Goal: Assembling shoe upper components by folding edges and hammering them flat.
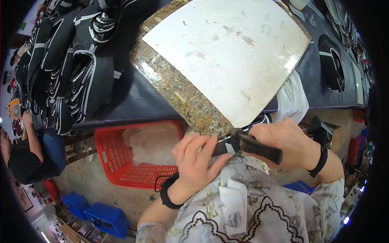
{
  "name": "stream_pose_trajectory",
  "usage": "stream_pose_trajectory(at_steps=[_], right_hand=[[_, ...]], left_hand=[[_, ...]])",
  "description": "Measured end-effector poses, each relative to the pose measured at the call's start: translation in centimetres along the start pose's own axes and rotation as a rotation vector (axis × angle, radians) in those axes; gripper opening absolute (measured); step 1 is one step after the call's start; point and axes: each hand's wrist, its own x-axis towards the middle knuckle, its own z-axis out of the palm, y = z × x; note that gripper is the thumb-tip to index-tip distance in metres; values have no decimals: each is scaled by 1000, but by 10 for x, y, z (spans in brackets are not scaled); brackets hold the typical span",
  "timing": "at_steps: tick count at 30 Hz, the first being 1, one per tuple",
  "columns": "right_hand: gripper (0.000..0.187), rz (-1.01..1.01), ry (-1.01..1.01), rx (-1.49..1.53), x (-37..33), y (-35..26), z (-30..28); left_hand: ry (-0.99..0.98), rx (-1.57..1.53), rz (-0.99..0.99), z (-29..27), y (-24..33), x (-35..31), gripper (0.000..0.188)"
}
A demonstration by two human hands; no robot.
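At the near corner of a stone slab (194, 109), my left hand (192, 158) has its fingers and thumb around a black shoe upper piece (221, 149) with white trim. Part of that piece is hidden under the fingers. My right hand (285, 139) is closed on a hammer (259, 148), whose dark metal head hangs just right of the left thumb. Most of the hammer's handle is covered by the fist. A worn white sheet (227, 48) lies on top of the slab.
Stacks of black uppers (97, 81) with white edging fill the dark table's left side; another black bundle (330, 65) lies right. Below the table sits a red plastic basket (137, 178) with a clear bag. Blue stools (107, 218) stand lower left, near a seated person (36, 150).
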Motion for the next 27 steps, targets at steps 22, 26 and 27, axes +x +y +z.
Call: stream_pose_trajectory(at_steps=[22,26,27], right_hand=[[26,-11,14,29,16,-5,-2],[33,-54,27,8,16,-4,-2],[33,-51,20,-5,16,-5,-3]], left_hand=[[86,154,227,0,-17,-13,36],[32,97,315,-3,-22,-6,35],[34,134,335,-3,-21,-8,34]])
